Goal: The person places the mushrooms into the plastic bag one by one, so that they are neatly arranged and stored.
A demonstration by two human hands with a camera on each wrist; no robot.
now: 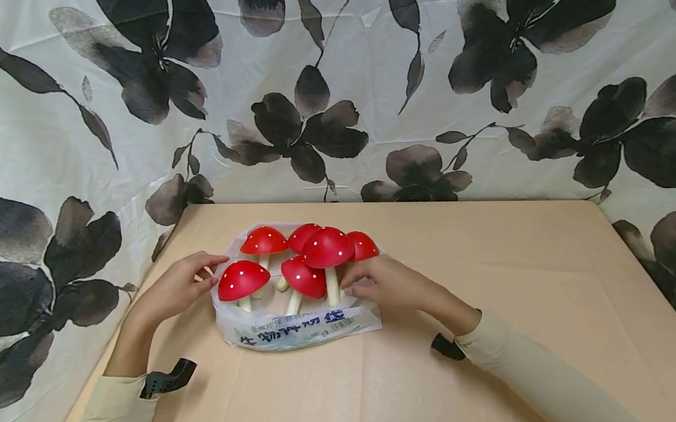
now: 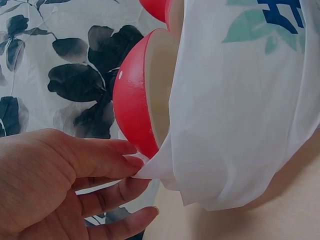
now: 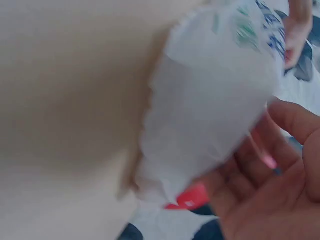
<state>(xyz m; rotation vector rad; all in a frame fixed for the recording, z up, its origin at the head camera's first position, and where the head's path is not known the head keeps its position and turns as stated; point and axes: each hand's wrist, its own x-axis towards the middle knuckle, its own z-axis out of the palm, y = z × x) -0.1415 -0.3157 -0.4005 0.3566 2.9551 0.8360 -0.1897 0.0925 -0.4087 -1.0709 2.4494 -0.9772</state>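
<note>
A white plastic bag [image 1: 297, 331] with blue and green print lies on the table, its mouth spread open. Several toy mushrooms [image 1: 328, 248] with red, white-dotted caps and pale stems sit in that mouth. At the bag's left rim, my left hand [image 1: 183, 284] pinches the plastic; the left wrist view shows the bag's edge [image 2: 155, 172] at its fingertips, close to a red cap [image 2: 131, 95]. My right hand [image 1: 392, 283] is at the right rim beside the mushrooms. In the right wrist view its fingers [image 3: 255, 162] extend behind the bag, tips hidden, with the thumb near the rim.
The light-brown table [image 1: 490, 264] reaches back to a white cloth [image 1: 400, 55] with dark flower print, which also hangs along the left and right sides. Black straps [image 1: 169, 378] sit at both wrists, below pale sleeves [image 1: 547, 370].
</note>
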